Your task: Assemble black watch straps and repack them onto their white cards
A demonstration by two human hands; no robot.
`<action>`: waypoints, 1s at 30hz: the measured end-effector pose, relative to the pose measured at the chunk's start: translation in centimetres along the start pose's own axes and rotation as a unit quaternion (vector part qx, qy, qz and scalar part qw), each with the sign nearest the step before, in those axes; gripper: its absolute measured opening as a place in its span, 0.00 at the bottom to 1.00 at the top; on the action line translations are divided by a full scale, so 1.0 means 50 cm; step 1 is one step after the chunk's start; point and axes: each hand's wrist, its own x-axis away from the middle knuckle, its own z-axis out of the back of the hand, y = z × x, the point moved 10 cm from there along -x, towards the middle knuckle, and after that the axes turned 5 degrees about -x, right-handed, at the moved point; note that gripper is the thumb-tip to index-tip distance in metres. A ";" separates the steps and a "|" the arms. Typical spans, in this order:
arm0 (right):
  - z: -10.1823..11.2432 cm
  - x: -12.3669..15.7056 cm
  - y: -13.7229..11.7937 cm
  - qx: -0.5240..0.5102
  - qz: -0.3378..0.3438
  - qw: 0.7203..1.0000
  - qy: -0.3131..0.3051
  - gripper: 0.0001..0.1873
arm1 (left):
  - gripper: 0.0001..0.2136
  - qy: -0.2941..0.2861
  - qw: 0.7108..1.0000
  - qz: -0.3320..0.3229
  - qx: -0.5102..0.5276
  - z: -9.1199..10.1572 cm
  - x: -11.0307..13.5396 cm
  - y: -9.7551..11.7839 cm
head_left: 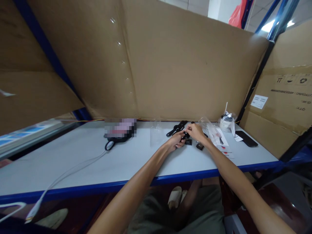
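Observation:
My left hand (177, 140) is closed around a small black part (186, 135) above the table. Against that same part my right hand (195, 131) pinches with its fingers, from the right. The part's exact kind is too small and too covered to make out. Just behind the hands lie several black handle-like pieces (177, 128). Below the hands, on the tabletop, are a small dark square piece (188, 142) and another dark block (200, 146) near my right wrist.
Clear plastic bags (157, 135) and printed cards (220, 139) lie on the white table (85, 162). A phone (246, 138) and a wrapped cup (227, 122) stand at the right. A blurred-out device (120, 130) with a white cable (73, 170) is left. Cardboard (182, 65) walls the back.

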 end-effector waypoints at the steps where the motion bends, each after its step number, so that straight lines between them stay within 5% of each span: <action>1: -0.002 -0.001 0.001 -0.009 0.002 1.000 -0.002 0.07 | 0.16 -0.004 1.000 -0.001 0.004 -0.001 -0.001 0.000; 30: 0.023 0.009 -0.017 0.002 0.040 0.999 -0.011 0.09 | 0.20 0.023 0.999 0.000 -0.028 0.007 0.008 0.007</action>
